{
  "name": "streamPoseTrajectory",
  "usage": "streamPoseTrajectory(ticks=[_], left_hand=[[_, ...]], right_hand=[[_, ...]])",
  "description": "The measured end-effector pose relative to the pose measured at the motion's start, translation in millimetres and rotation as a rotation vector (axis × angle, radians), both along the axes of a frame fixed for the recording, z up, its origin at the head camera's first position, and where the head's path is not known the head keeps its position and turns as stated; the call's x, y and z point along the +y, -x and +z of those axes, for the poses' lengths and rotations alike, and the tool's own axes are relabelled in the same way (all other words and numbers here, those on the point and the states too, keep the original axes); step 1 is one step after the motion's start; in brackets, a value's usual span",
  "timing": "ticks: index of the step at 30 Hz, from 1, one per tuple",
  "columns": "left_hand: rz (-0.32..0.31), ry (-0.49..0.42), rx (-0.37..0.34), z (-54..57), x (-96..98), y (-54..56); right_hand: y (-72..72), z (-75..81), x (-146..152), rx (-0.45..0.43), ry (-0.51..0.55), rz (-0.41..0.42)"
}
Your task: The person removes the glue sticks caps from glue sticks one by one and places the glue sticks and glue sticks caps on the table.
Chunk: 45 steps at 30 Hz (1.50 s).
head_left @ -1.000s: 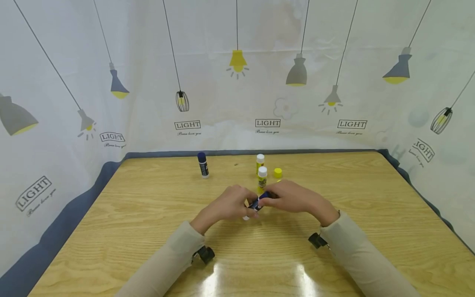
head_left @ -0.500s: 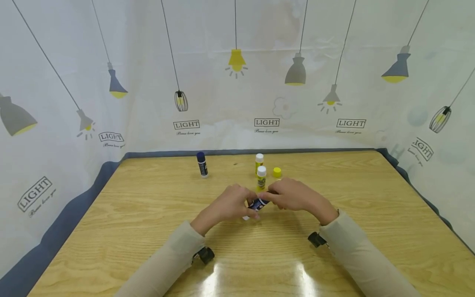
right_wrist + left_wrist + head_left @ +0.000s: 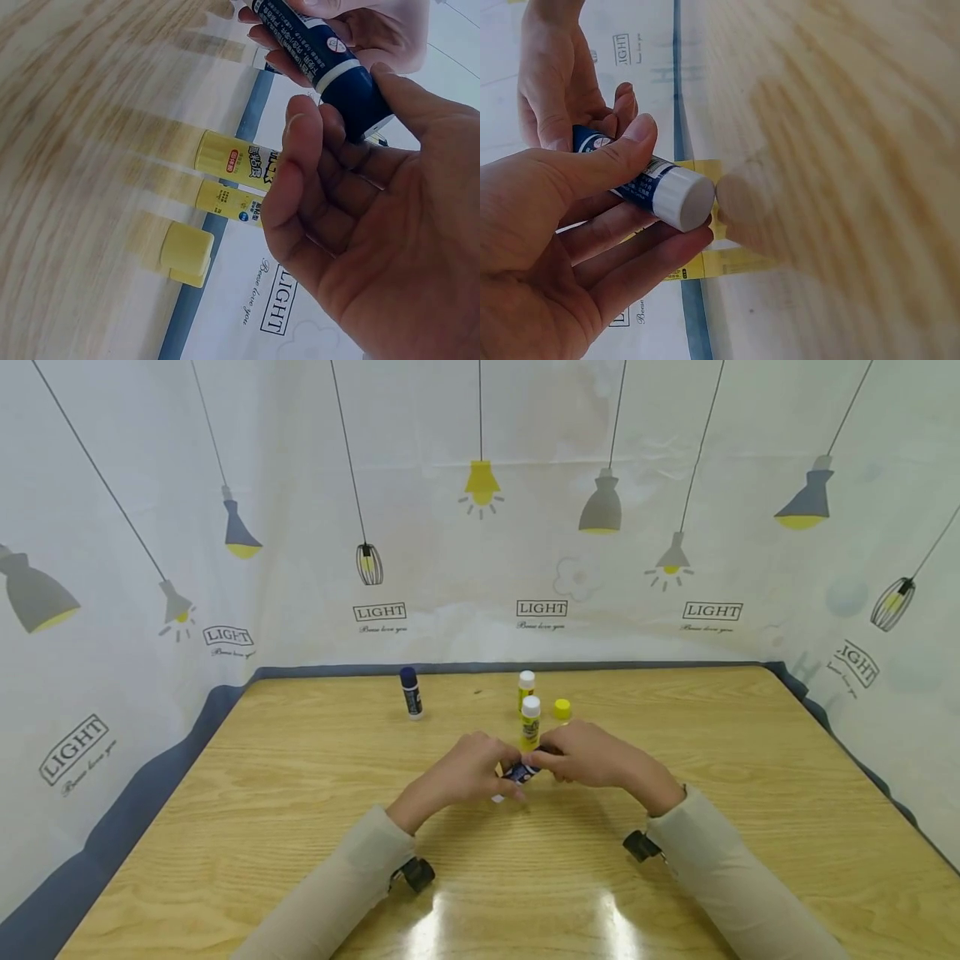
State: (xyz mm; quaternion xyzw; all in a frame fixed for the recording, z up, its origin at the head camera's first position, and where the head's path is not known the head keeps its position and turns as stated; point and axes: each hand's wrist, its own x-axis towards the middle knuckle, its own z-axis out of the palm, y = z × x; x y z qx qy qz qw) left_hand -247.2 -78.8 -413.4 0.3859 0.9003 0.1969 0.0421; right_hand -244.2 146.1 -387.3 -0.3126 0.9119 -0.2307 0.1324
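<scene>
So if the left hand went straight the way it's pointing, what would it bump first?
Probably the right hand, just across from it on the same navy glue stick. The nearer white-capped yellow glue stick stands just beyond, and depth is unclear, so that could come first instead.

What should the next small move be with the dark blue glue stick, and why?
Probably, the right hand should gently pull the navy cap away along the stick's length. The left hand already grips the dark blue glue stick near its white end, which could steady it, while the right hand holds the cap, still on the stick.
</scene>
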Motion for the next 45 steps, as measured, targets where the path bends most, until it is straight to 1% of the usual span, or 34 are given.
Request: streamPoseTrajectory(ticks=[5,11,17,24,34,45], left_hand=[[-0.007,0.004,0.002,0.6,-0.2,-0.6],[-0.017,0.009,-0.020,2.8,-0.5,-1.7],[-0.028,0.012,-0.022,3.8,-0.7,-1.7],[-0.021,0.012,-0.035,3.8,-2.3,-2.5],[-0.017,0.022,-0.042,6.6,-3.9,-2.3],[-0.016,0.016,-0.061,6.6,-5.7,-2.2]], right_hand=[[1.5,-2.7,-0.3,0.038,0.001,0.039],[2.2,-4.9,0.3,0.071,0.010,0.066],[0.9,-4.6,1.4,0.105,0.019,0.091],[0.5,-3.1,0.1,0.172,0.014,0.133],[-0.2,-2.2,-1.7,0.238,0.017,0.152],[-2.3,-1.7,-4.0,0.295,0.038,0.177]])
